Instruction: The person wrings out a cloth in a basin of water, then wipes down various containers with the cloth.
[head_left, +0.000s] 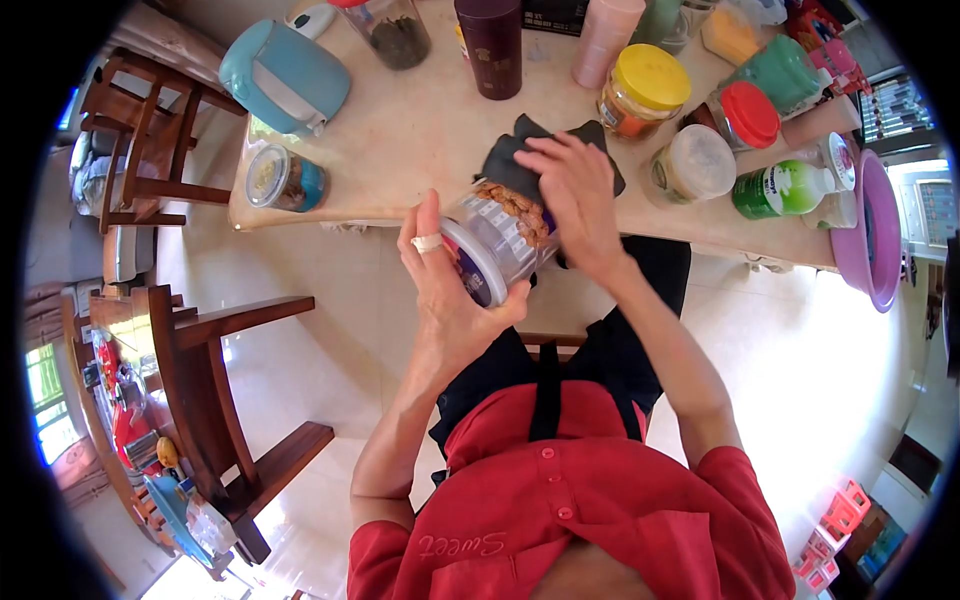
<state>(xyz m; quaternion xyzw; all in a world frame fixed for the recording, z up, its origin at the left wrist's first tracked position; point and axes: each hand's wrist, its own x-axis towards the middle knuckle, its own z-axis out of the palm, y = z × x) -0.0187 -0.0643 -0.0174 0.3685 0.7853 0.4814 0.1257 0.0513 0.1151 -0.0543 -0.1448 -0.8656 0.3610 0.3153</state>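
Observation:
A clear plastic jar [510, 228] with a white lid and brown nut-like pieces inside is tilted over the table's front edge. My left hand [445, 290] grips it at the lid end, fingers and thumb around the side; a pale band circles one finger. With my right hand [578, 200] I press a dark grey cloth [515, 165] against the jar's far end. The cloth's loose part spreads over the tabletop behind the jar. My right palm hides part of the cloth and jar.
On the table [400, 150] stand a blue kettle-like container [285, 78], a small round tub [287, 178], a dark tumbler [490, 50], a yellow-lidded jar [643, 90], a green bottle [783, 190] and several other jars. A purple basin [868, 230] is at the right edge. Wooden chairs [215, 400] stand left.

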